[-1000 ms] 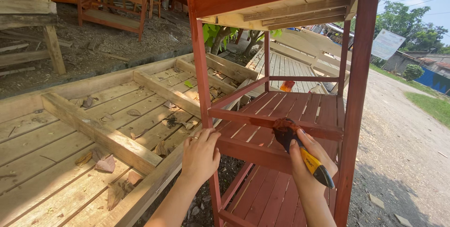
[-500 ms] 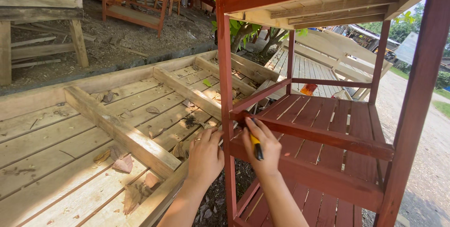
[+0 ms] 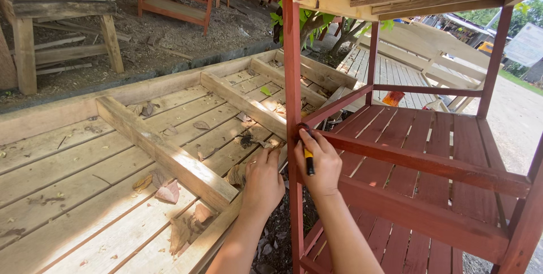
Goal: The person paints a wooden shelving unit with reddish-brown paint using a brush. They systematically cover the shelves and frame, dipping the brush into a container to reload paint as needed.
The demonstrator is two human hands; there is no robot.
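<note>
A red-stained wooden shelf unit (image 3: 430, 166) stands in front of me, with slatted shelves and a front post (image 3: 292, 81). My right hand (image 3: 319, 163) grips a paintbrush with a yellow and black handle (image 3: 309, 159), its tip against the joint where the front post meets the side rail. My left hand (image 3: 263, 180) rests just left of the post, fingers curled near the edge of a bare wooden frame, holding nothing I can see.
A large unpainted plank frame (image 3: 141, 144) with dry leaves lies on the left. Beyond it are dirt ground, a rough wooden bench (image 3: 56, 2) and another red shelf (image 3: 175, 2). More bare plank panels (image 3: 396, 64) lie behind, beside a dirt road (image 3: 515, 121).
My right hand has moved the brush left from the middle shelf to the front post joint. My view has shifted left and closer. My left hand stays by the post.
</note>
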